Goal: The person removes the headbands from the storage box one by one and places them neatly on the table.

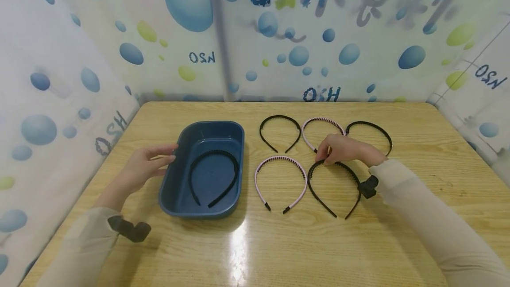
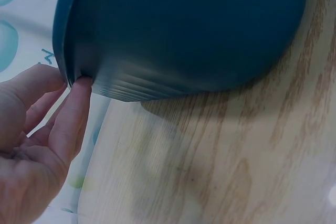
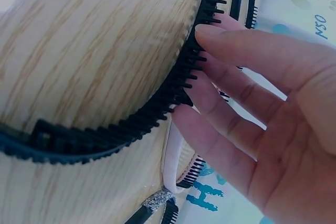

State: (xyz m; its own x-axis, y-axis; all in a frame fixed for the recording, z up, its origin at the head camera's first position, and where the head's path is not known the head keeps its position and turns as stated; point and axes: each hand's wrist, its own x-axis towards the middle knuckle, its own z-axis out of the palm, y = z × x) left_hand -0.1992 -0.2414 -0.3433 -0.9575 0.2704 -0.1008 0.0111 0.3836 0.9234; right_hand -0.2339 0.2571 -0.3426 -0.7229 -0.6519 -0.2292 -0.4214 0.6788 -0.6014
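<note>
In the head view my left hand is at the left rim of a blue plastic basin. The left wrist view shows the thumb and fingers of this left hand pinching the rim from outside. A black headband lies in the basin. On the right, my right hand holds the top of a black toothed headband between thumb and fingers. Its comb teeth show closely in the right wrist view, where the right hand grips the band.
Left of the held headband lies a pink one. Behind are a black headband, another pink one and a black one partly behind my right hand. All lie on a wooden table backed by a patterned curtain.
</note>
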